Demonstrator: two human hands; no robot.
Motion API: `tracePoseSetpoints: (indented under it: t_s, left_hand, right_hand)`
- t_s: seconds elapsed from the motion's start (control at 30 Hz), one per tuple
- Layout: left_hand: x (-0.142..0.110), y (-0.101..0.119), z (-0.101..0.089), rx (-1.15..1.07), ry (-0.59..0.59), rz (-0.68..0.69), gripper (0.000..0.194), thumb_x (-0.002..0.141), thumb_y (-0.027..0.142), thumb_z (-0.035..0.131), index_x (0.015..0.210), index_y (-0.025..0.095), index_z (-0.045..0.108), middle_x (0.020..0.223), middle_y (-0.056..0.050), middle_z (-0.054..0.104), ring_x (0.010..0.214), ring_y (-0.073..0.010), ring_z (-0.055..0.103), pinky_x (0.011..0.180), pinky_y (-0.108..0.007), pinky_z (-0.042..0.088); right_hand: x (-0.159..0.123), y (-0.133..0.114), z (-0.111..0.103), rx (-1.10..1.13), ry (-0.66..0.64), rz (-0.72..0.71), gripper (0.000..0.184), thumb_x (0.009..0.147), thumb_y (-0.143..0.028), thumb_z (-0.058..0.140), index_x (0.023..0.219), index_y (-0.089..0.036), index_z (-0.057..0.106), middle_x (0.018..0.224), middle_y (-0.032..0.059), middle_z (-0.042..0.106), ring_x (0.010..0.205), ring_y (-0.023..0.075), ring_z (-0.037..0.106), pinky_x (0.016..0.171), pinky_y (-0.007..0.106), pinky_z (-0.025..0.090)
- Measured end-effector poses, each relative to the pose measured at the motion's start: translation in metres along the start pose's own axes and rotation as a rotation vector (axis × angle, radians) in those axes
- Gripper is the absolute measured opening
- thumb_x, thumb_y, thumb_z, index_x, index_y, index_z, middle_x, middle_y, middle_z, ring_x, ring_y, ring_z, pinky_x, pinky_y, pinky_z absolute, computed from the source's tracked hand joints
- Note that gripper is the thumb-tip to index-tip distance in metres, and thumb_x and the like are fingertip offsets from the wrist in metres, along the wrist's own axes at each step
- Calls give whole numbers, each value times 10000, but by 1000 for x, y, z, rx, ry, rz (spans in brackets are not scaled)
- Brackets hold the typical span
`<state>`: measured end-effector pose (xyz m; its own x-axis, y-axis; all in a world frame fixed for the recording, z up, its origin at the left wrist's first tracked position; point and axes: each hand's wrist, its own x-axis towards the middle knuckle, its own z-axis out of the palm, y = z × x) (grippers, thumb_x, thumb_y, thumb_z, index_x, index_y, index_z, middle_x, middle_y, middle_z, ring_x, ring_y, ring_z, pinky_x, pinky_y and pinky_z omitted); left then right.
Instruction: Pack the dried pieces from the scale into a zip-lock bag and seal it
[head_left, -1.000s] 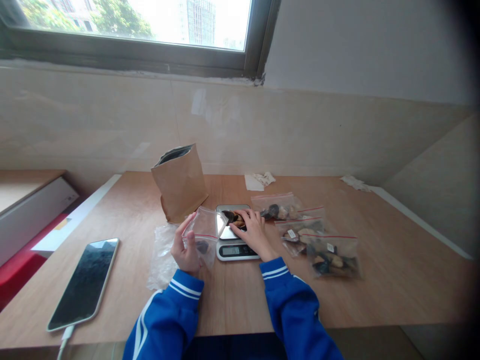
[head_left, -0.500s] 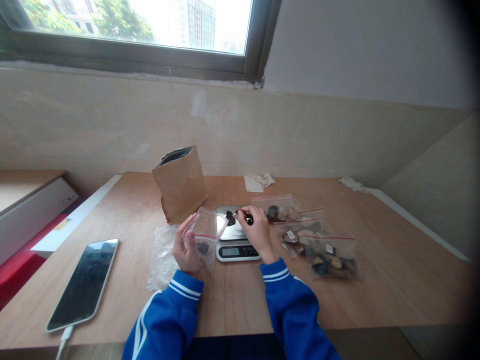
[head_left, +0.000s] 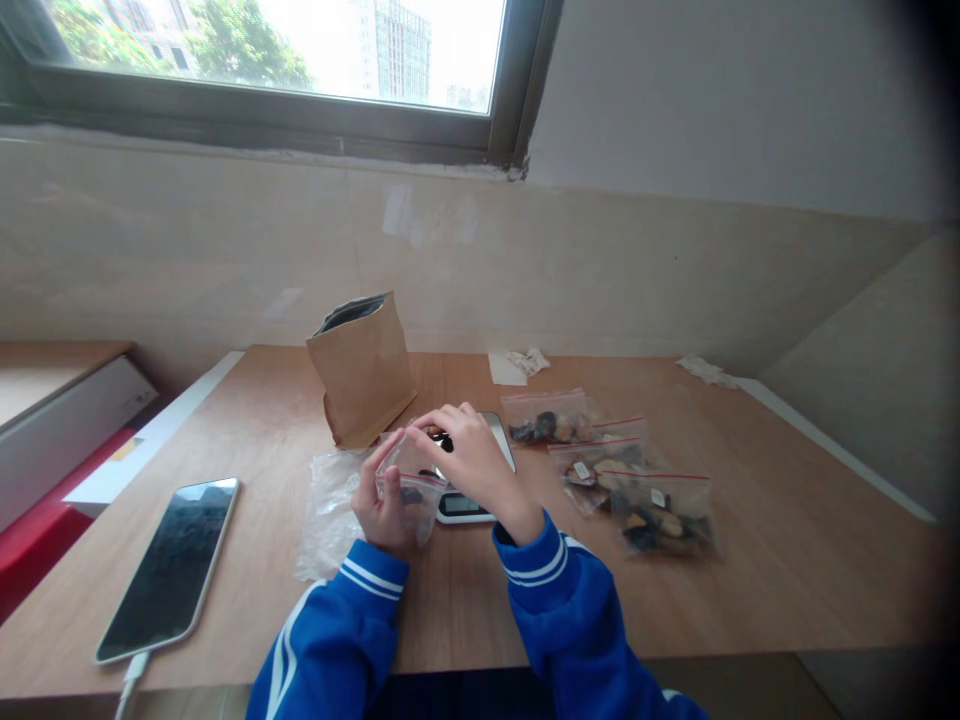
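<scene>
Table [head_left: 750,590]: light wood-grain top, smooth, low satin sheen. Paper pouch [head_left: 362,370]: matt brown kraft outside, dark glossy lining at the open mouth. Zip bag [head_left: 409,485] in the left hand [head_left: 382,510]: thin clear plastic, glossy, wrinkled, red seal strip. Filled zip bags [head_left: 637,490] on the right: same clear glossy film, red strips, dark and tan rough-looking chunks inside. Loose plastic sheet [head_left: 326,510]: clear, crumpled, shiny. Scale [head_left: 480,470]: shiny metal-looking platform, pale plastic body. Phone [head_left: 169,570]: glossy black glass face, pale rim. Sleeves [head_left: 330,640]: blue knit-looking cloth, matt, white stripes at the cuffs. Wall [head_left: 225,240]: polished beige tile, faint reflections. Scraps [head_left: 517,362] at the back: white crumpled paper, matt.
</scene>
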<state>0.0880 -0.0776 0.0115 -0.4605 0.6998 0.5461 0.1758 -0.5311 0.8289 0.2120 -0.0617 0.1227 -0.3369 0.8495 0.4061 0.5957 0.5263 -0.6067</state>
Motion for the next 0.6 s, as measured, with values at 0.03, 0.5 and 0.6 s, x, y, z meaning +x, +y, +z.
tracePoseSetpoints:
  t_s: [0.03,0.5,0.6]
  left_hand:
    - [0,1,1,-43,20,-34,442,911,484,487,1166,160,647,1170,-140,672,1118,-274,624,995,-459,474]
    - [9,1,8,-303,188,-226,489,879,530,523,1123,124,641,1124,-153,691,1047,-264,662,973,-460,490]
    - [9,2,8,-334,188,-232,479,880,523,526,1122,125,640,1125,-153,692,1054,-262,660,976,-454,489]
  right_hand:
    - [2,-1,3,14,5,4,299,955,-437,481,921,-220,683,918,31,683,911,194,536,856,345,397]
    - [14,-6,28,169,128,35,324,1004,-451,289,939,-217,503,943,42,585,938,195,525,906,383,409]
    - [15,-7,34,198,149,23,302,1003,-441,293,961,-221,496,974,47,558,961,194,507,939,394,409]
